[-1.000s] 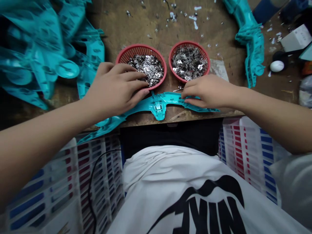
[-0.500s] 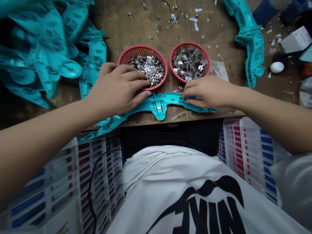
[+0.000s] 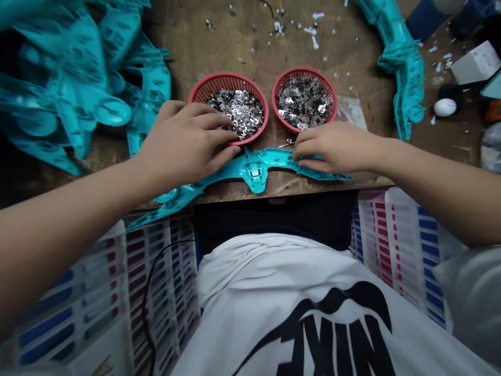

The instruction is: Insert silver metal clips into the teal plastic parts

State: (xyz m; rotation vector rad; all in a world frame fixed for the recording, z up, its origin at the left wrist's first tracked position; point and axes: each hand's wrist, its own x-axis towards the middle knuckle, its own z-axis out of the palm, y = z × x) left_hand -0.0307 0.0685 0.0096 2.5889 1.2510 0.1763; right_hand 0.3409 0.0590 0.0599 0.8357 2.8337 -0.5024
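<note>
A curved teal plastic part [image 3: 256, 169] lies along the table's front edge, its left end jutting past the edge. My right hand [image 3: 332, 149] is closed over the part's right arm, fingers curled around it. A thin metal piece [image 3: 287, 144] shows beside those fingertips; whether I hold it cannot be told. My left hand [image 3: 188, 138] reaches over the near left rim of a red basket [image 3: 199, 90], fingers stretched toward the small shiny metal pieces [image 3: 245, 112] inside. Its thumb sits apart, above the teal part. Some left fingertips are hard to see.
A second red basket [image 3: 277, 107] holds more small metal pieces. Teal parts [image 3: 78, 68] are piled at the left, and others [image 3: 405, 68] lie at the right. Loose metal bits are scattered behind. A white box [image 3: 475, 63] stands far right. Plastic crates [image 3: 156, 271] flank me below the table.
My left hand has shifted very slightly left at the basket. The right hand and the teal part look the same.
</note>
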